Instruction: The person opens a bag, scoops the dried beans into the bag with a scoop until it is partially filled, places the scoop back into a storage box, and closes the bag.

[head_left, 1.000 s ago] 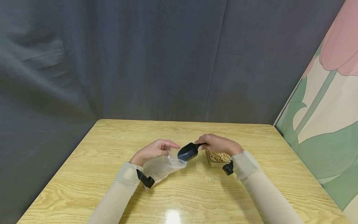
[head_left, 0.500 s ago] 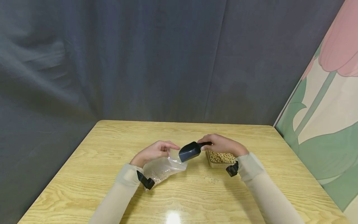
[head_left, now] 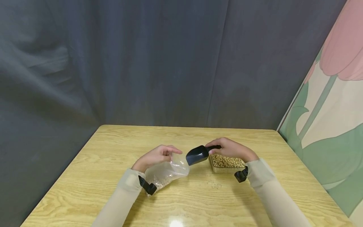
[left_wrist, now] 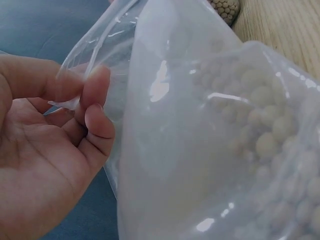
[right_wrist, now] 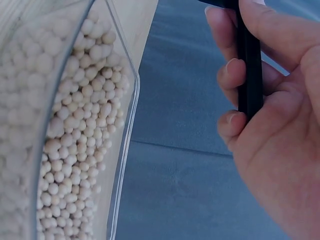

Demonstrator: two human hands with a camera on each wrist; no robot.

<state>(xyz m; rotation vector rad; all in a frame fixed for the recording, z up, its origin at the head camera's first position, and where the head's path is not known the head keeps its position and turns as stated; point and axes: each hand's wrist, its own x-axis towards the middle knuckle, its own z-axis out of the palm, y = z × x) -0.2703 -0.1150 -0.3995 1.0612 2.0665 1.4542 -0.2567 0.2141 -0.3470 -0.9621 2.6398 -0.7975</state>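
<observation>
A clear zip bag leans on the table with its mouth toward the right; pale round beans lie inside it. My left hand pinches the bag's upper edge between thumb and fingers, as the left wrist view also shows. In my right hand is a black scoop, gripped by its handle. The scoop's bowl hangs just right of the bag's mouth, apart from it; no beans show in it. Below the right hand stands a clear box of beans.
The wooden table has a few small faint bits in front of the box. A dark curtain hangs behind the table. A wall with a flower picture stands on the right.
My right hand has drawn the scoop to the right, away from the bag's mouth and over toward the box. The left hand keeps its hold on the bag in nearly the same place.
</observation>
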